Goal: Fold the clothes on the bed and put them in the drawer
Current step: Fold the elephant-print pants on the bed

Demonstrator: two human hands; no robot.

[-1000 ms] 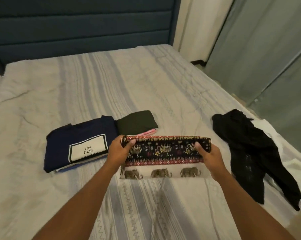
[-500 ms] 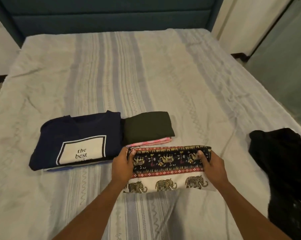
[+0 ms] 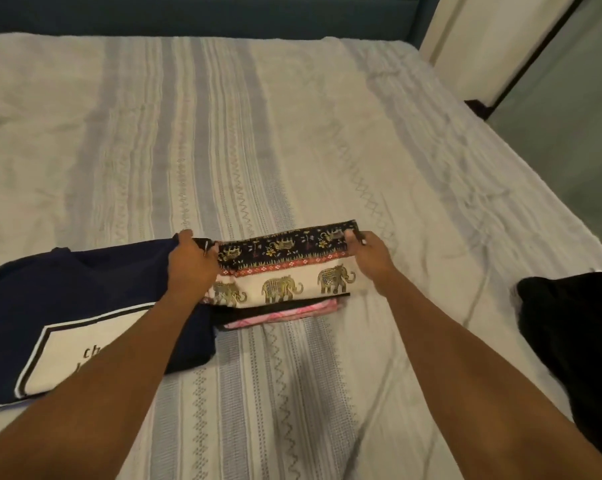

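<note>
A folded elephant-print garment (image 3: 285, 268), black and cream with gold elephants, rests on top of a small folded pile whose pink layer (image 3: 285, 311) and dark layer peek out below it. My left hand (image 3: 192, 265) grips its left end and my right hand (image 3: 370, 258) grips its right end. To the left lies a folded navy shirt (image 3: 85, 299) with a white printed box, partly hidden by my left forearm. An unfolded black garment (image 3: 576, 334) lies at the right edge of the bed.
The bed (image 3: 258, 133) has a pale striped cover stretching back to a dark blue headboard (image 3: 223, 12). At the right are a cream wall (image 3: 493, 39) and a grey-green floor (image 3: 569, 109) beside the bed's edge.
Both hands lifted the elephant-print garment from the bare cover and moved it back onto the small pile, covering the dark folded piece. The camera came closer and lower.
</note>
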